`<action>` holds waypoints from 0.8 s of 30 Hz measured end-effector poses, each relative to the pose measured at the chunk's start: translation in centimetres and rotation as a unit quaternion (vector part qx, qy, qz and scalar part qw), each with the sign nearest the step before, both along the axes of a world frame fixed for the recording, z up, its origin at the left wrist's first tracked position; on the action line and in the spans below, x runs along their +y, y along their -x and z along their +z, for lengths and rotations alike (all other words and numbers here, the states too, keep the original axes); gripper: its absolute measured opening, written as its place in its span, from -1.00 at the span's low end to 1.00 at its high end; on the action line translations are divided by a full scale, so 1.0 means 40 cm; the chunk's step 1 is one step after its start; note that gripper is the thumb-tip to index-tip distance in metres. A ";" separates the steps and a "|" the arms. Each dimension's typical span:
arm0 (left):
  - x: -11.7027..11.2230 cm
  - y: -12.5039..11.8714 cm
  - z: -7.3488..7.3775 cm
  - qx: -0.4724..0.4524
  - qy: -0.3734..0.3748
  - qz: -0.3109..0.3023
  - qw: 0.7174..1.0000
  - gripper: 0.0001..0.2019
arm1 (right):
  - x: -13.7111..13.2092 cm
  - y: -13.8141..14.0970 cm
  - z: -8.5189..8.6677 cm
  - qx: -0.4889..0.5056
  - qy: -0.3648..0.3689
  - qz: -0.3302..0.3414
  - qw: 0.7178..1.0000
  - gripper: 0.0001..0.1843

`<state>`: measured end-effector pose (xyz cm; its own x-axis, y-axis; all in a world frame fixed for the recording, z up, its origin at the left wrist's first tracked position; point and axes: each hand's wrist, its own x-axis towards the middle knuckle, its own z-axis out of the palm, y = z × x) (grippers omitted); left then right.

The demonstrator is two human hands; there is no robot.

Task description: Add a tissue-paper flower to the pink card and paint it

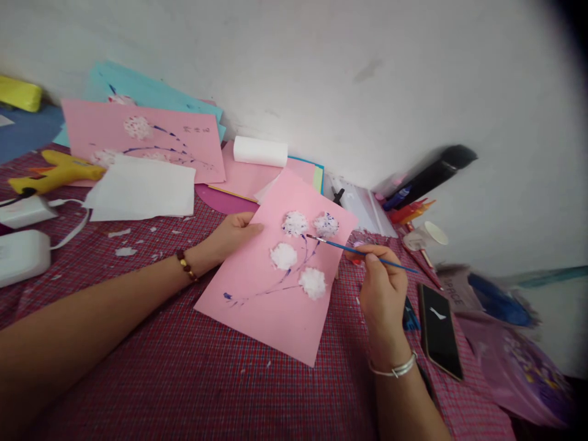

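My left hand (236, 236) pinches the left edge of a pink sheet of paper (261, 318), thumb on top, and holds it tilted above the table. Several fluffy white paper flowers (313, 283) are stuck on the sheet, joined by painted blue-purple stems (266, 289). Blue specks mark the upper two blossoms. Between the thumb and fingers of my right hand (383, 278) is a thin blue paintbrush (340, 246). Its dark tip is at the sheet, just below the upper flowers; whether it touches the paper I cannot tell.
A finished-looking pink flower picture (169, 135) leans at the back left, near white sheets (144, 187) and a yellow glue gun (57, 171). A white paper roll (260, 151) lies behind. To the right are a paper cup (427, 236) and a phone (440, 331) on the checked tablecloth (184, 380).
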<state>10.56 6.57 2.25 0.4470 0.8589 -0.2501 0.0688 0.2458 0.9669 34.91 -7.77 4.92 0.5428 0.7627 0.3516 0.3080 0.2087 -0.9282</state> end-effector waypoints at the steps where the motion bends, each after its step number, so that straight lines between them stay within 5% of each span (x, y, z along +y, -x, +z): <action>1: -0.001 -0.001 0.004 0.000 0.003 0.001 1.000 -0.75 | 0.000 0.002 0.000 -0.008 0.002 0.004 1.000 -0.85; 20: -0.001 0.004 -0.001 0.009 -0.004 -0.028 1.000 -0.76 | 0.016 0.010 -0.002 -0.046 -0.007 0.025 0.999 -0.83; 24: 0.000 0.005 -0.005 0.005 -0.005 -0.034 0.999 -0.72 | 0.020 -0.003 -0.004 -0.001 -0.031 -0.015 0.999 -0.84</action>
<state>10.36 6.57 2.04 0.5009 0.8296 -0.2467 0.0952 0.2305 0.9684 35.04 -6.95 4.76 0.5640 0.7226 0.3997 0.3172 0.2573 -0.9128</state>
